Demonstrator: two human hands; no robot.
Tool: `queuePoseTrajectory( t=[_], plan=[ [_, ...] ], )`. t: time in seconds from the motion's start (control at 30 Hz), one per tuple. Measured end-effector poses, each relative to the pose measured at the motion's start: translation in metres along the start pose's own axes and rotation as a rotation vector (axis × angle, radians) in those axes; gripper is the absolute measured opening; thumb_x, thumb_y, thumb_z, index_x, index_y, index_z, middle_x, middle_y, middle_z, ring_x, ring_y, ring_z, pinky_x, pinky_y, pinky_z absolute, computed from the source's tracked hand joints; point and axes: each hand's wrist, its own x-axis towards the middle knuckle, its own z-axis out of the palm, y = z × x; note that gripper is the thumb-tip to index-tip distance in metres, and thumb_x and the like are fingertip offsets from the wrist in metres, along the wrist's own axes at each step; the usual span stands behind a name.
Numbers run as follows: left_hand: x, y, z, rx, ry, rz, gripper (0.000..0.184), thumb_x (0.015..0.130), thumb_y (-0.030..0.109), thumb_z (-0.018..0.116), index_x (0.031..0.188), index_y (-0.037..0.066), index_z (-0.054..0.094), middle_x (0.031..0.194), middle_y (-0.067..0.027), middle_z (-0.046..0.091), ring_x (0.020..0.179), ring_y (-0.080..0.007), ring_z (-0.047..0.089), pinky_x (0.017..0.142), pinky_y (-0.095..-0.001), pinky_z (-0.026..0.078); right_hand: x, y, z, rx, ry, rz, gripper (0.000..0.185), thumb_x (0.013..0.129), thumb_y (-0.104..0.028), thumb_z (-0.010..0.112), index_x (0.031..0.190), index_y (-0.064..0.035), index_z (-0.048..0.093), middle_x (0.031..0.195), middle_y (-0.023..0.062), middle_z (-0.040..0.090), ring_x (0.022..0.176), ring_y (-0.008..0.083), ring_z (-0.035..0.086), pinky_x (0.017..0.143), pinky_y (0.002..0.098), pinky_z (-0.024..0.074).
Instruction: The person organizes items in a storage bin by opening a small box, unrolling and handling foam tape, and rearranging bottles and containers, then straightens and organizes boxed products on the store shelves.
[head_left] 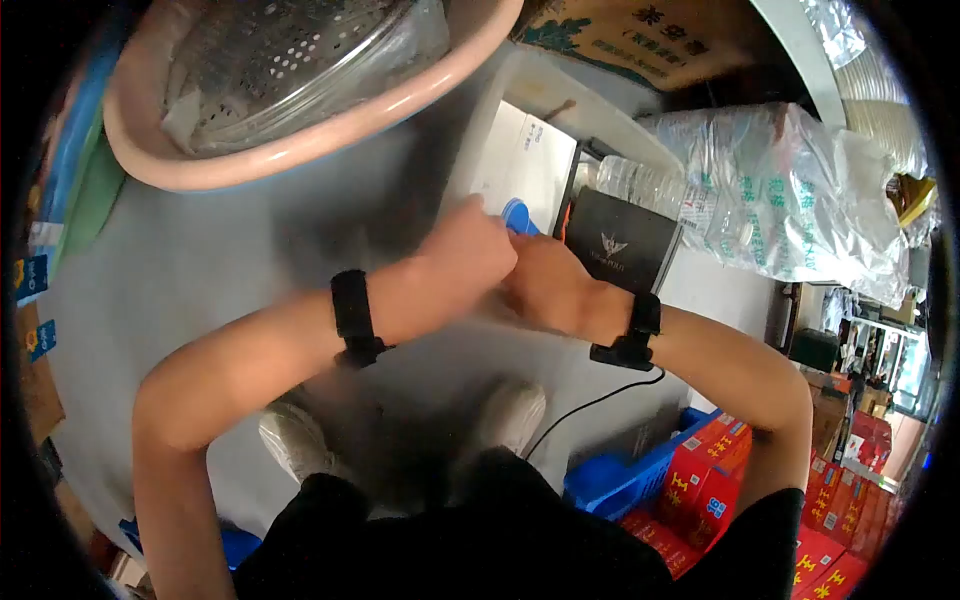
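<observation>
My left hand [478, 248] and my right hand [548, 284] meet in front of me, knuckles close together and fingers closed. A small rounded blue piece [516, 216] shows just beyond them, at the fingertips. Its kind is unclear, and I cannot tell which hand has hold of it. Whatever else the fingers grip is hidden by the hands. Each wrist wears a black strap. Just past my right hand stands a dark box with a pale emblem [620, 240], beside a white box [515, 160] in a pale bin.
A pink basin [310, 148] holding a perforated metal strainer is at the upper left. Clear plastic bottles [640, 185] and wrapped packs [790, 190] lie to the right. Red boxes [705, 475] fill a blue crate [610, 485] at lower right. A black cable [590, 403] hangs from my right wrist.
</observation>
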Motion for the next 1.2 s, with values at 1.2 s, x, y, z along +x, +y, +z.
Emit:
queuePoseTrajectory(
  t=[1.2],
  plan=[
    [-0.057,-0.002,-0.008,-0.708,0.704,-0.496,0.047,0.079,0.006,0.069,0.125,0.004,0.057,0.121,-0.0155,0.058,0.112,-0.0318,0.056,0.095,-0.0409,0.045,-0.211,-0.006,0.014,0.665,1.212,0.767,0.029,0.084,0.000,0.063,0.112,-0.0017,0.059,0.101,0.0048,0.060,0.091,0.0142,0.058,0.083,0.0295,0.0482]
  ],
)
